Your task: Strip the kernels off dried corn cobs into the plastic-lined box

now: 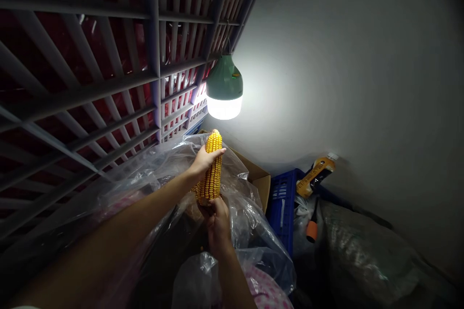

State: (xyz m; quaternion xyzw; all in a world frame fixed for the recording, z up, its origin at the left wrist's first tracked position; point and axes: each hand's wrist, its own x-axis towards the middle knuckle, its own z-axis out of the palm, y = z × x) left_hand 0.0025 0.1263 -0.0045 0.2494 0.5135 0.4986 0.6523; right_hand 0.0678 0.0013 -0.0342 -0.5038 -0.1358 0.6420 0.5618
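Observation:
An ear of corn [213, 176] with yellow kernels stands nearly upright between my hands, its tip toward the lamp. My left hand [203, 161] is closed round its upper part, thumb lying across the kernels. Down at the base, my right hand [218, 219] grips the stalk end, fingers wrapped. What looks like a second piece of corn shows in part behind the ear, at its lower left. Beneath both hands spreads a clear plastic bag [246, 207] with its mouth open; its contents are dark and hard to make out.
A lit green bulb lamp [224, 82] hangs by a hook from grey plastic crates [155, 48] on the left. To the right are a cardboard box [263, 186], a blue crate [282, 207], a yellow-and-black bottle [316, 176], an orange-ended tool [311, 231] and a dark sack [366, 251] by the wall.

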